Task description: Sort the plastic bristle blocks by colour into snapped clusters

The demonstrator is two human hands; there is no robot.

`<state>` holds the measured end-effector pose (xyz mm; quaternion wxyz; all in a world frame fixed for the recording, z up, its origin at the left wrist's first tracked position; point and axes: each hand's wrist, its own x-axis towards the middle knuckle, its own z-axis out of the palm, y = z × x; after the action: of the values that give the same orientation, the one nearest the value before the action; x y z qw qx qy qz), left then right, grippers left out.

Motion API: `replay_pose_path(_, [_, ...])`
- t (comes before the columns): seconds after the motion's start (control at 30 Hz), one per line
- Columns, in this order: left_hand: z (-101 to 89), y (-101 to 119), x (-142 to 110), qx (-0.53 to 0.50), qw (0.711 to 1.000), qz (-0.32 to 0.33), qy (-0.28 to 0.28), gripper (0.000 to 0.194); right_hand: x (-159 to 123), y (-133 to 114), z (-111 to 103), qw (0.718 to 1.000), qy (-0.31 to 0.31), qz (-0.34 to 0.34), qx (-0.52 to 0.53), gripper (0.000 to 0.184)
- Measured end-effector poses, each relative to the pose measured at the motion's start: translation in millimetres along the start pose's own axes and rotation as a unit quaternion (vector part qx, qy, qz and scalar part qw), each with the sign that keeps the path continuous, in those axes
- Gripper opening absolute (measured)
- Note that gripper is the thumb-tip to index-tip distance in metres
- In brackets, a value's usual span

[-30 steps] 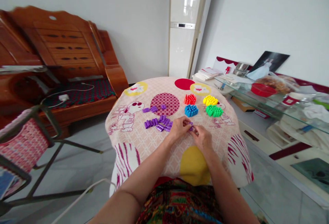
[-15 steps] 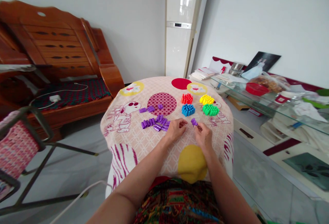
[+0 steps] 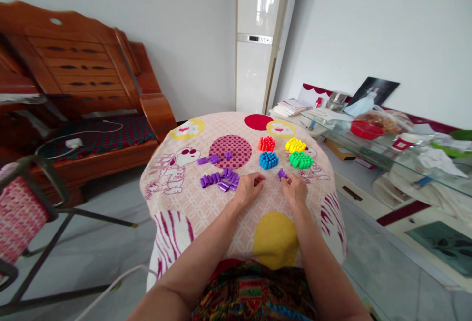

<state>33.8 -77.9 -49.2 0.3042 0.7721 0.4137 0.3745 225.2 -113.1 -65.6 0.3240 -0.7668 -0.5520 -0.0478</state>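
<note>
My right hand [image 3: 295, 187] is closed, its thumb and finger pinching at small purple tube-like pieces [image 3: 281, 173] on the tablecloth. My left hand [image 3: 250, 188] rests to its left with the fingers curled together; I cannot make out whether anything is in them. Beside and partly behind the left hand lie several loose purple tubes [image 3: 210, 180], with a few more purple pieces [image 3: 208, 159] farther back. Beyond both hands stand tight bunches of small upright sticks: blue [image 3: 269, 160], red [image 3: 266, 144], yellow [image 3: 295, 144] and green [image 3: 301, 160].
A patterned cloth [image 3: 206, 222] covers the round table. To the right runs a glass-topped cabinet [image 3: 391, 149] with a red bowl [image 3: 366, 129] and papers on it. A wooden bench [image 3: 81, 75] stands at the left, a metal-framed chair [image 3: 25, 208] nearer me.
The view has shifted slightly. My right hand has turned a little at the purple pieces, which stay near its fingertips. My left hand has hardly moved.
</note>
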Motion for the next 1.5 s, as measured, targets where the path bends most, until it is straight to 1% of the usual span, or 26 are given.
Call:
replay_pose_path(0.03, [-5.6, -1.6, 3.2, 0.006, 1.000, -0.001, 0.016, 0.024, -0.7, 1.2, 0.4, 1.000, 0.002, -0.002, 0.009, 0.022])
replay_pose_path(0.1, [-22.7, -4.8, 11.9, 0.023, 0.998, -0.008, 0.062, 0.024, -1.3, 3.9, 0.8, 0.999, 0.002, -0.007, 0.033, 0.023])
replay_pose_path(0.2, [-58.9, -10.6, 27.4, 0.068, 0.985, -0.027, 0.158, 0.024, -0.8, 7.5, 1.8, 0.998, 0.001, 0.000, 0.067, 0.027])
replay_pose_path(0.27, [-83.1, -17.1, 36.9, 0.100, 0.973, -0.052, 0.200, 0.025, -0.3, 8.9, 2.7, 0.996, 0.002, 0.010, 0.085, 0.032])
replay_pose_path(0.33, [-102.5, -27.5, 44.2, 0.148, 0.960, -0.088, 0.221, 0.029, 0.0, 9.6, 3.7, 0.995, 0.003, 0.017, 0.099, 0.035])
replay_pose_path(0.4, [-115.1, -41.3, 48.8, 0.221, 0.942, -0.132, 0.215, 0.033, -0.1, 9.7, 4.4, 0.994, 0.005, 0.019, 0.109, 0.035])
replay_pose_path(0.43, [-119.0, -48.7, 50.2, 0.258, 0.932, -0.156, 0.199, 0.035, -0.3, 9.7, 4.7, 0.993, 0.006, 0.022, 0.114, 0.035])
replay_pose_path(0.5, [-122.9, -62.1, 51.6, 0.316, 0.917, -0.197, 0.145, 0.035, -0.5, 9.7, 5.0, 0.992, 0.008, 0.027, 0.119, 0.035])
replay_pose_path(0.57, [-122.6, -71.0, 51.6, 0.352, 0.908, -0.206, 0.095, 0.033, -0.6, 9.7, 4.9, 0.992, 0.004, 0.030, 0.119, 0.035])
replay_pose_path(0.63, [-119.0, -74.1, 50.7, 0.365, 0.909, -0.188, 0.073, 0.031, -0.4, 9.4, 4.1, 0.993, -0.001, 0.030, 0.115, 0.036])
replay_pose_path(0.7, [-112.8, -72.6, 49.2, 0.363, 0.915, -0.164, 0.064, 0.031, 0.0, 8.7, 2.8, 0.994, -0.007, 0.032, 0.108, 0.036])
replay_pose_path(0.87, [-95.1, -59.7, 43.4, 0.328, 0.941, -0.081, 0.001, 0.038, 1.3, 6.5, -0.6, 0.994, -0.028, 0.047, 0.095, 0.037])
replay_pose_path(0.9, [-92.8, -55.6, 42.7, 0.313, 0.947, -0.070, 0.004, 0.039, 1.5, 6.5, -0.9, 0.994, -0.031, 0.049, 0.095, 0.037])
replay_pose_path(1.03, [-83.8, -30.8, 42.4, 0.231, 0.969, -0.045, 0.075, 0.039, 2.0, 7.7, -0.3, 0.993, -0.036, 0.051, 0.102, 0.037])
replay_pose_path(1.07, [-78.7, -22.6, 42.4, 0.205, 0.975, -0.034, 0.081, 0.037, 2.0, 8.2, 0.0, 0.993, -0.034, 0.050, 0.104, 0.037])
replay_pose_path(1.13, [-62.4, -5.7, 41.5, 0.159, 0.985, -0.004, 0.062, 0.034, 2.0, 9.0, 0.5, 0.993, -0.030, 0.045, 0.107, 0.036])
replay_pose_path(1.17, [-51.3, 2.1, 40.6, 0.144, 0.989, 0.011, 0.043, 0.032, 2.0, 9.3, 0.5, 0.993, -0.029, 0.042, 0.108, 0.035])
replay_pose_path(1.23, [-26.1, 14.9, 38.8, 0.125, 0.991, 0.038, -0.023, 0.029, 2.2, 9.6, 0.2, 0.993, -0.028, 0.037, 0.110, 0.035])
replay_pose_path(1.27, [-13.5, 19.6, 38.4, 0.125, 0.990, 0.049, -0.045, 0.030, 2.3, 9.6, -0.2, 0.993, -0.029, 0.036, 0.111, 0.035])
replay_pose_path(1.37, [17.3, 26.9, 41.0, 0.149, 0.984, 0.059, -0.077, 0.032, 3.2, 9.0, -1.5, 0.993, -0.034, 0.034, 0.111, 0.036])
replay_pose_path(1.43, [30.1, 27.3, 45.3, 0.156, 0.983, 0.054, -0.085, 0.036, 3.9, 8.2, -2.5, 0.993, -0.039, 0.033, 0.106, 0.037])
replay_pose_path(1.5, [37.9, 25.2, 49.5, 0.142, 0.985, 0.040, -0.091, 0.040, 4.3, 7.4, -3.5, 0.994, -0.044, 0.031, 0.098, 0.037])
